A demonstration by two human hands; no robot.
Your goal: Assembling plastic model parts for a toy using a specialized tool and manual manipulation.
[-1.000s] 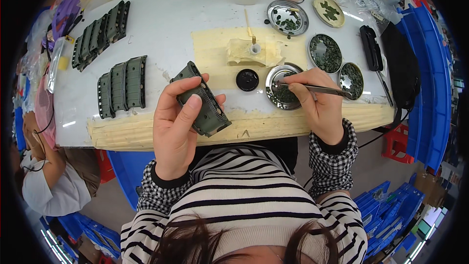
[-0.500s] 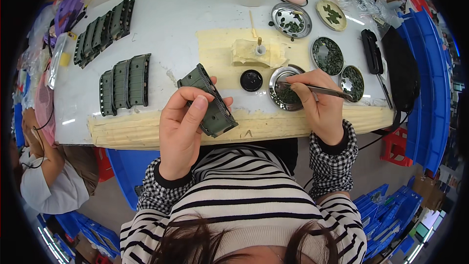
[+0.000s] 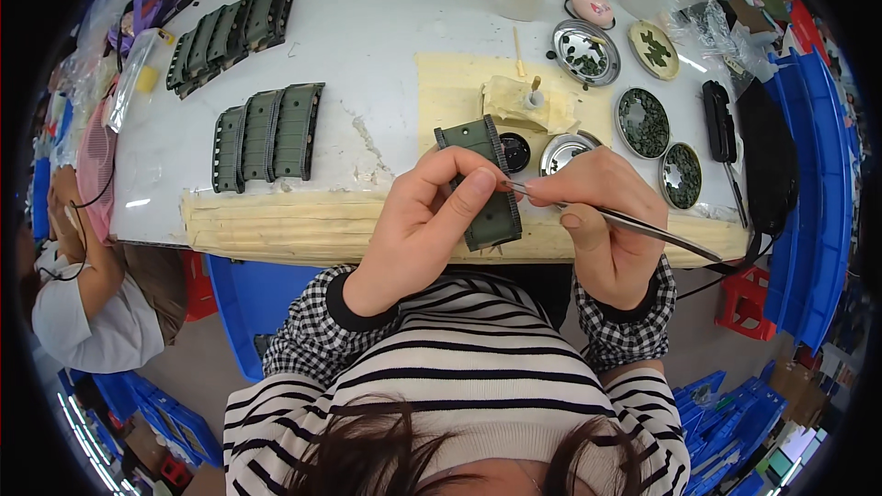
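Note:
My left hand (image 3: pixel 418 234) grips a dark green curved panel (image 3: pixel 493 219) with toothed edges, holding it on end above the table's front edge. In my right hand (image 3: pixel 606 230) is a pair of metal tweezers (image 3: pixel 666 236). The tweezers' tips meet the panel's right edge beside my left fingertips. Whether a small piece sits between the tips is too small to tell. Behind the panel and my right hand, a small round black pot (image 3: pixel 518 152) and a metal dish (image 3: pixel 557 152) are partly hidden.
Similar green panels stand in a near group (image 3: pixel 268 136) and a far group (image 3: pixel 230 34) at the left. Dishes of small dark green pieces (image 3: pixel 643 121) are at the right. A tape-covered block (image 3: pixel 514 103) stands behind the pot. Another person (image 3: pixel 96 312) sits at the far left.
My right hand has brought the tweezers from the metal dish to the panel's edge. The panel in my left hand has come nearer to my right hand. The whole view has shifted.

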